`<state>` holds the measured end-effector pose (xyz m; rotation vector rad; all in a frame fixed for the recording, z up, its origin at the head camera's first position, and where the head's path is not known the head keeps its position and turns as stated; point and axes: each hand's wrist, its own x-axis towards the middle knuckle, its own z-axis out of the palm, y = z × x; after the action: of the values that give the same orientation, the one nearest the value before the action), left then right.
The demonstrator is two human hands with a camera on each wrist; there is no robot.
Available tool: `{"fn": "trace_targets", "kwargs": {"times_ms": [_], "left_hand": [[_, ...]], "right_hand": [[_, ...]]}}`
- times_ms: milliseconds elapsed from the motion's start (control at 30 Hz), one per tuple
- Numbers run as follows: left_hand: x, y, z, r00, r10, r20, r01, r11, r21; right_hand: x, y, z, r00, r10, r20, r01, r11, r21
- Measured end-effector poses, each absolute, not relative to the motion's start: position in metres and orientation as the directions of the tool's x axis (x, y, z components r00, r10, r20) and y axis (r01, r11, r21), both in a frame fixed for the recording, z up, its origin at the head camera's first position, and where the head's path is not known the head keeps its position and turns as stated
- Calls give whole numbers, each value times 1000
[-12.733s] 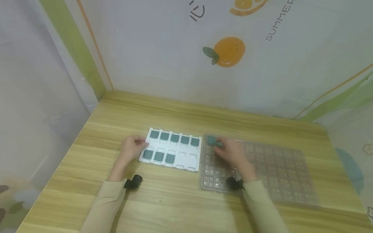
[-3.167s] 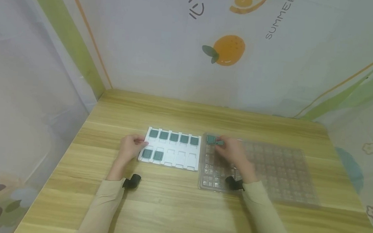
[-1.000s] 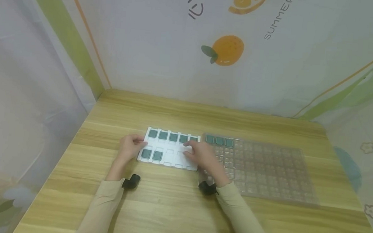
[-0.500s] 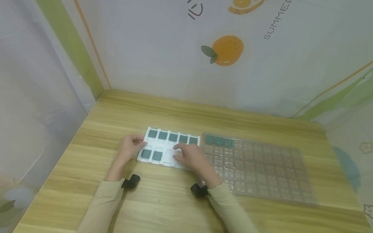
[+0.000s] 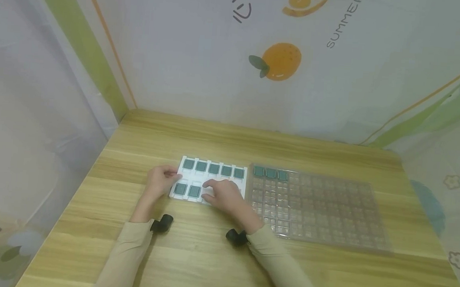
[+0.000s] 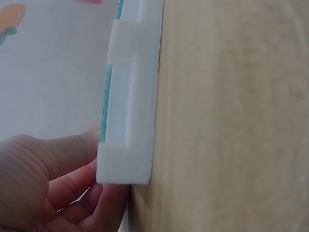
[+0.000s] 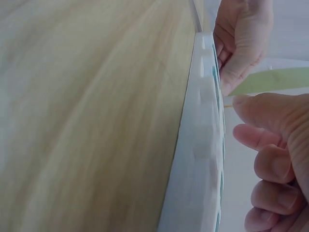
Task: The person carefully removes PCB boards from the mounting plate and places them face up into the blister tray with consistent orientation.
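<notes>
My left hand (image 5: 160,182) grips the left edge of a white tray (image 5: 188,176), thumb on top and fingers at its side, as the left wrist view shows. Green square chips (image 5: 214,169) with patterned edges fill the tray's back row. Two more, one of them a chip (image 5: 194,191) near my right fingers, lie at the left of its front row. My right hand (image 5: 226,195) hovers over the front row, thumb and index finger apart. In the right wrist view nothing shows between the fingertips of this hand (image 7: 285,140); its other fingers are bent.
A clear plastic tray (image 5: 329,212) with many small pockets lies right beside the white tray. Three green chips (image 5: 270,173) sit in its back left corner. All rest on a wooden table (image 5: 190,256) before a printed cloth (image 5: 195,70).
Since 3.2 s ago, my right hand has let go of a chip in the clear tray and moved left over the white tray. My left hand stays put. One front-row chip left the white tray earlier.
</notes>
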<state>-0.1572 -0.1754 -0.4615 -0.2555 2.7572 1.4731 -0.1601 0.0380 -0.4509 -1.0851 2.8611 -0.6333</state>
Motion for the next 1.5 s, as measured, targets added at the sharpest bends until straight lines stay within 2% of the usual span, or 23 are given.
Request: {"fn": "trace_targets", "kwargs": {"times_ms": [300,833,1100,1500], "left_hand": [[-157,-176,-461,-986,-135,-94,-153,542,826],[-157,-175,-460,-983,-150,-105,-172,557,813],[-157,-175,-461,-985,-141,-100,-161,547,821],[-157,-176,-462,-986,-137,-91,-152,546,824]], "right_hand": [[-157,24,-452,-757,-637,145,-638,672,-376],[-154,11,-457,-836,-540,96,-542,784,-302],[-151,9,-453,-857,-509,80,-505,800,-323],[-151,8,-453,-847,-525,87,-520,782,-342]]}}
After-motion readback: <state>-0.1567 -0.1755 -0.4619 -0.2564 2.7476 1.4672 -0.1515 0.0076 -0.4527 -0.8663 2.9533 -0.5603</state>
